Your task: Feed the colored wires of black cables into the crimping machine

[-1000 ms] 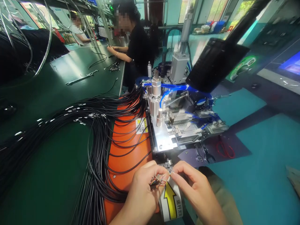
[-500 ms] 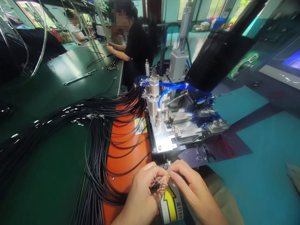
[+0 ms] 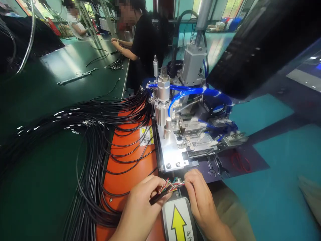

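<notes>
My left hand [image 3: 142, 202] is closed around a few black cables [image 3: 159, 197]. Thin coloured wires [image 3: 173, 185], red, green and white among them, fan out of the cable ends past its fingertips. My right hand [image 3: 202, 197] has thumb and fingers pinched together at the right tips of these wires. Both hands are just in front of a metal machine [image 3: 173, 150] with blue air hoses, over a cover with a yellow arrow [image 3: 178, 222]. Left of them, black cables [image 3: 87, 167] trail in a thick bundle across an orange panel [image 3: 130, 180].
On the green table [image 3: 37, 187] lie a wrench [image 3: 75, 77] and a small pile of cables [image 3: 116, 64]. A large dark cylinder [image 3: 240, 60] juts in at upper right. More wrenches [image 3: 218, 167] lie beside the machine. A co-worker [image 3: 142, 36] works at the table's far side.
My hands have moved slightly apart, and the coloured wires now show stretched between them. The black cable in my left hand has come into view. The camera view has shifted slightly.
</notes>
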Motion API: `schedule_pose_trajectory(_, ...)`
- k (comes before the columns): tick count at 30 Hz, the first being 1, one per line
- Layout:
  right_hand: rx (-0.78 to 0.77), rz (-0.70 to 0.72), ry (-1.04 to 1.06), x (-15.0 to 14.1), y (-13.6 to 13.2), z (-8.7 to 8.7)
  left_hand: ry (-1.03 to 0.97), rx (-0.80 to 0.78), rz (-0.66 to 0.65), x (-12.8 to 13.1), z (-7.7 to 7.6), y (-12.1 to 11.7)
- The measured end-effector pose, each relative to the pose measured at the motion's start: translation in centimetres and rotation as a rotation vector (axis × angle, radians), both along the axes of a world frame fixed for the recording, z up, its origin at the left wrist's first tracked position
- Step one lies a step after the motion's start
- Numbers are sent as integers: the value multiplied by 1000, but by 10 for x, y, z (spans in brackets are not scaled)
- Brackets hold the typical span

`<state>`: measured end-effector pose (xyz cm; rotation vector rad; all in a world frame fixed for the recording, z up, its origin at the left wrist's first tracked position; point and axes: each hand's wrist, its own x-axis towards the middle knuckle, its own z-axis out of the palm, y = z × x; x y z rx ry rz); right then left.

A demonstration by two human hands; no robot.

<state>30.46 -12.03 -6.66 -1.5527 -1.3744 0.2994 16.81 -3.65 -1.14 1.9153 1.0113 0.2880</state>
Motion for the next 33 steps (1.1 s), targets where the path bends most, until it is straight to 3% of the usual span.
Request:
schedule_pose_trajectory(12,37,34,-43,7,2,-22,53,147,-166,-6,-8,3)
schedule_pose_trajectory(15,-46,41,3,7,2,-17,73,302,-307,-8,-6,8)
schedule_pose_trajectory(20,-234,2,113,6,2,-4,185,791,-576,-3,-12,17)
schedule_pose_trajectory(25,-262,-17,137,5,4,-1,179,850,-554,1,-25,17)
schedule_pose_trajectory(29,-250,-1,161,9,4,-8,209,916,-595,7,-13,20)
schedule_pose_trajectory(33,-89,90,66,13,5,-23,306,937,-707,14,8,26)
